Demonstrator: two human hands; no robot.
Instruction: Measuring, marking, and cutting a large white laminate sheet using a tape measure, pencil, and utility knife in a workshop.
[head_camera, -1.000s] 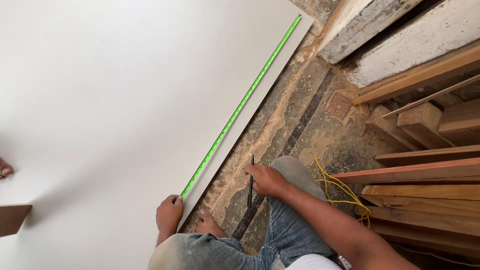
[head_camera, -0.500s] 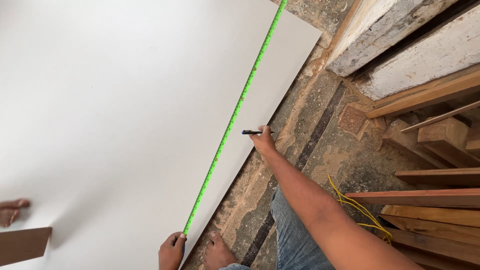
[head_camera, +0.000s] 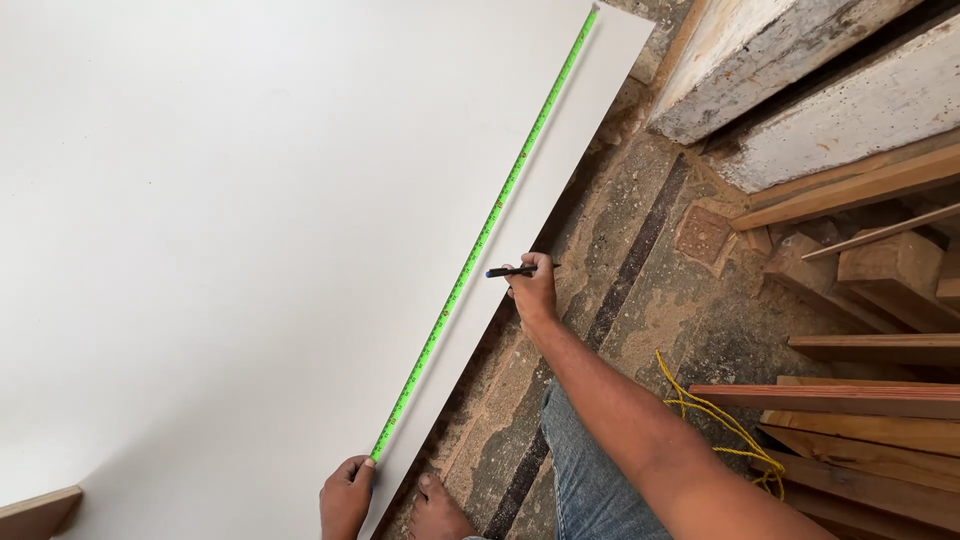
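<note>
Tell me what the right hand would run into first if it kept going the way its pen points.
The right hand aims its pen leftward across the white board. The green measuring tape lies first in that line, close to the tip, though whether the tip already touches the board is unclear.

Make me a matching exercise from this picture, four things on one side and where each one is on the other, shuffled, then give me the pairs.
Things:
1. green tape measure
2. pen
3. yellow cord
4. white board

Places:
A. on the dusty floor beside the stacked timber
B. stretched along the board near its edge
C. held in the right hand
D. lying flat under the tape, filling the left of the view

Pairs: 1-B, 2-C, 3-A, 4-D
</note>
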